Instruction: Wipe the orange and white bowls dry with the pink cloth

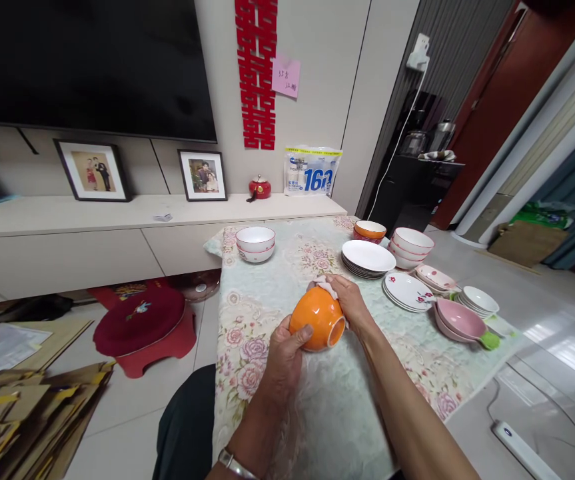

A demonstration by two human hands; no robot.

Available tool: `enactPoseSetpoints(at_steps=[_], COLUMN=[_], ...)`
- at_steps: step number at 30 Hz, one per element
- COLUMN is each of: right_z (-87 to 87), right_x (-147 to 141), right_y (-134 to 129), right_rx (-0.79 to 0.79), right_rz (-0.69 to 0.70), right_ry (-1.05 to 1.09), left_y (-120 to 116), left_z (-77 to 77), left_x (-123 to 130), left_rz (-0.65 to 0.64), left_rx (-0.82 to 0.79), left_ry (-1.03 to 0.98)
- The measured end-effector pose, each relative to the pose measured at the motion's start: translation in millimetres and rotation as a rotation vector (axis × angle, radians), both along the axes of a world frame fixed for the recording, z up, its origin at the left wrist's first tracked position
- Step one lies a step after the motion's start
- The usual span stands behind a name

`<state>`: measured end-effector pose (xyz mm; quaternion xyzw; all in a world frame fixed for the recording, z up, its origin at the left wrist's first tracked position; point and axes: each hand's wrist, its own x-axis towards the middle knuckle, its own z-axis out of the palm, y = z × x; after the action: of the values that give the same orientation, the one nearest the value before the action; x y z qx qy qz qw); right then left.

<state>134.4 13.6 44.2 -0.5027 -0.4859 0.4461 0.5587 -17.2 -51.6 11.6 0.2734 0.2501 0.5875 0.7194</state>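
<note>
An orange bowl (316, 319) is tilted on its side above the flowered tablecloth, its white-ringed foot facing right and down. My left hand (287, 350) grips it from the left, thumb on the outer wall. On the far right side of the bowl, my right hand (350, 300) presses a pale cloth (324, 285) against the rim; some of its fingers are hidden behind the bowl. Two stacked white bowls with pink rims (256, 244) stand beyond my hands, to the left.
Stacked white plates (368, 257), an orange-topped bowl stack (370, 230), white bowls (412, 247), flowered plates (408, 291) and pink leaf-handled bowls (460, 319) line the right side of the tablecloth (262, 300). A red stool (140, 320) stands left of the table.
</note>
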Motion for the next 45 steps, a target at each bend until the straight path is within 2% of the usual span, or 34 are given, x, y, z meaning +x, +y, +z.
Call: enactPoseSetpoints(at_steps=[3,6,8,10,12,14,16,20,23,27,29,31,33,36,38,41,43,45], right_z=[7.4,16.1,20.2,22.3,22.8,21.7,19.1,8.2,-5.4,-22.6,-23.5,-16.8,-4.7,14.6,24.6,34.7,37.9,36.0], right_x=[-6.0,-22.7,-34.7,-41.9,-42.4,-37.3,-29.5,-15.0,-7.7,-0.4,1.9,2.0,-1.8,-14.7,-23.2,-25.1,-17.8,-7.7], right_y=[-18.7,-44.6,-57.5,-61.5,-55.7,-43.2,-28.5,-8.0,-5.2,-11.7,-16.8,-23.5,-32.5,-47.0,-52.4,-46.8,-34.6,-20.0], right_rx=[0.244,0.518,0.637,0.692,0.693,0.628,0.482,0.098,-0.048,-0.143,-0.132,-0.024,0.167,0.473,0.592,0.603,0.512,0.345], right_rz=[-0.049,-0.007,0.041,0.084,0.092,0.065,0.015,-0.055,-0.061,-0.073,-0.104,-0.133,-0.124,-0.027,0.049,0.177,0.267,0.328], right_ry=[-0.350,-0.672,-0.838,-0.941,-0.944,-0.851,-0.681,-0.212,0.053,0.170,0.147,0.015,-0.227,-0.627,-0.807,-0.871,-0.766,-0.566], left_y=[0.5,1.1,1.5,1.5,1.1,0.2,-1.1,-2.9,-3.6,-3.9,-3.4,-2.6,-1.9,-1.8,-2.3,-3.4,-3.9,-4.0], left_z=[1.6,2.5,2.0,1.1,0.8,1.4,2.3,1.4,-1.9,-5.1,-4.8,-3.7,-2.3,-0.8,0.0,1.0,1.0,-0.1], left_x=[0.9,1.7,2.0,2.1,2.4,2.9,3.5,4.8,5.9,7.0,7.0,6.9,6.8,6.4,5.7,4.7,4.4,4.4], left_rz=[0.003,0.014,0.014,0.008,0.010,0.019,0.010,-0.011,-0.005,-0.017,-0.023,-0.026,-0.036,-0.057,-0.067,-0.079,-0.085,-0.078], left_rx=[0.019,0.043,0.060,0.064,0.053,0.040,0.041,0.064,0.068,0.071,0.069,0.072,0.082,0.119,0.142,0.139,0.139,0.146], left_ry=[-0.023,-0.056,-0.066,-0.067,-0.069,-0.066,-0.061,-0.054,-0.018,0.027,0.037,0.038,0.035,0.026,0.007,-0.026,-0.030,-0.022])
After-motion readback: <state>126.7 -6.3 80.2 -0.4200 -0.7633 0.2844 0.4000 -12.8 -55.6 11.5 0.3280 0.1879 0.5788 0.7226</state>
